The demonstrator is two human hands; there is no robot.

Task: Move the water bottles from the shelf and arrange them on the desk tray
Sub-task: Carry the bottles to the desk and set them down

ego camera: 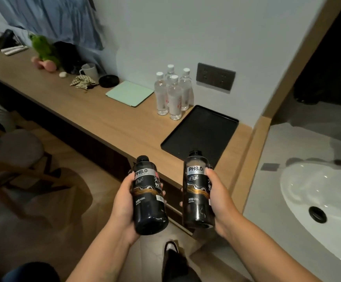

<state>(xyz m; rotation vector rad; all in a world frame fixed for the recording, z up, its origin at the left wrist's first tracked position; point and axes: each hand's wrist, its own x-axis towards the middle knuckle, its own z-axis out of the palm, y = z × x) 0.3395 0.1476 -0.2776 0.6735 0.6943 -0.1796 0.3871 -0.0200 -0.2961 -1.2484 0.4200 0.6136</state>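
Observation:
My left hand (122, 202) grips a black water bottle (149, 200) labelled PH8.0, held upright in the air before the desk's front edge. My right hand (218, 196) grips a second black bottle (197, 192) of the same kind, its cap just over the near corner of the black desk tray (202, 131). The tray lies flat on the wooden desk (96, 117) with nothing on it. Several clear water bottles with white caps (172, 94) stand in a cluster on the desk, just left of the tray's far end.
A pale green tablet case (130, 93) lies left of the clear bottles. Further left are a black round dish (108, 80), a white mug (89, 70) and a green plush toy (43, 47). A white washbasin (318, 196) is at the right, a chair (13, 155) at the left.

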